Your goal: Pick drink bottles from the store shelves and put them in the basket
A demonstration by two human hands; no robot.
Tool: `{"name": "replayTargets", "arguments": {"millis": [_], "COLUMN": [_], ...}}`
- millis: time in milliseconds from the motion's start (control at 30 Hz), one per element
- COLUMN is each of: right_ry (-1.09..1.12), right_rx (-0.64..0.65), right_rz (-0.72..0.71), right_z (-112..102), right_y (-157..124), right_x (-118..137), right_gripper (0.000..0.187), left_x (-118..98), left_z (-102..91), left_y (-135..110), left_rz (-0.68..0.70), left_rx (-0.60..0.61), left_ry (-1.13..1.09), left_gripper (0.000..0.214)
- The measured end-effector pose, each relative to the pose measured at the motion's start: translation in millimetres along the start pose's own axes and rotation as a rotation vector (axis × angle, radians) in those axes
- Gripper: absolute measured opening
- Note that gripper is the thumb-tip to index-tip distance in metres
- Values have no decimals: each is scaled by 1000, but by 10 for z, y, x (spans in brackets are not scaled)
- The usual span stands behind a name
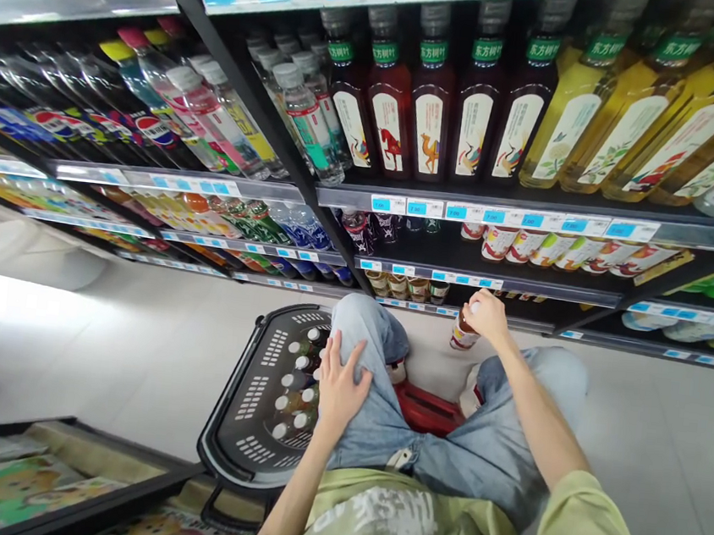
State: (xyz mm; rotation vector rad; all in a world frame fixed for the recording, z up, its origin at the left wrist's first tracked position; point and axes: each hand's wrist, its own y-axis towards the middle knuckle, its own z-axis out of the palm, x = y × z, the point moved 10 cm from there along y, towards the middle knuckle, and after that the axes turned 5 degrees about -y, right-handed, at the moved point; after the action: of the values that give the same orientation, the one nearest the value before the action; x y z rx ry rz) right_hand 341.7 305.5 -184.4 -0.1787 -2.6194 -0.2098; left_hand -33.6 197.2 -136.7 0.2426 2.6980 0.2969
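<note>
My right hand grips a small drink bottle by its top, low in front of the bottom shelf. The bottle has brown contents and a white and red label, and it tilts slightly. Flat on my left knee rests my left hand, fingers spread and holding nothing. Just left of that knee stands a black shopping basket with several white-capped bottles upright in it. Close by on the bottom shelf is a row of small jar-like bottles. I sit low, legs apart, over something red.
Shelves rise in front, with a price-tag rail and large tea bottles above my hands. Soda bottles fill the shelf at left. Behind the basket, a low display rack stands at lower left. Pale floor tiles extend to the right.
</note>
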Motion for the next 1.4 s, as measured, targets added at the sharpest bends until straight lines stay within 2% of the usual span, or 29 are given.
{"name": "replayTargets", "arguments": {"millis": [167, 267, 333, 400, 500, 600, 733, 833, 933, 1000, 1067, 1300, 1400], "right_ry": [40, 145, 248, 380, 593, 732, 764, 777, 910, 979, 1013, 1087, 1097], "right_rx": [139, 188, 201, 203, 198, 183, 130, 158, 325, 379, 370, 378, 388], "right_rz": [-239, -353, -397, -428, -431, -383, -223, -14, 218, 327, 374, 415, 410], "right_z": [40, -28, -87, -160, -272, -328, -237, 40, 487, 702, 809, 996, 1043], "right_y": [-82, -188, -265, -332, -382, -371, -267, -161, -129, -128, -107, -30, 1], "right_x": [339, 616, 801, 961, 1069, 992, 732, 540, 440, 408, 396, 465, 508], "right_gripper": [18, 19, 18, 19, 23, 25, 25, 31, 43, 47, 46, 44, 44], "left_x": [-58, -262, -447, -610, -756, -774, -729, -773, -805, -795, -797, -769, -746], "left_z": [-15, 104, 297, 571, 1067, 1424, 1577, 1718, 1889, 1991, 2055, 2172, 2228], "left_y": [-15, -33, -35, -10, 50, 68, -11, -199, -408, -511, -568, -560, -595], "left_rz": [16, 127, 202, 217, 101, -76, -204, -282, -437, -558, -651, -810, -880], "left_rx": [11, 84, 159, 239, 381, 490, 600, 747, 830, 842, 845, 722, 705], "left_ry": [29, 41, -21, -173, -503, -706, -829, -1110, -1455, -1597, -1684, -1813, -1869], "left_gripper": [56, 53, 58, 75, 102, 97, 79, 82, 83, 80, 78, 75, 72]}}
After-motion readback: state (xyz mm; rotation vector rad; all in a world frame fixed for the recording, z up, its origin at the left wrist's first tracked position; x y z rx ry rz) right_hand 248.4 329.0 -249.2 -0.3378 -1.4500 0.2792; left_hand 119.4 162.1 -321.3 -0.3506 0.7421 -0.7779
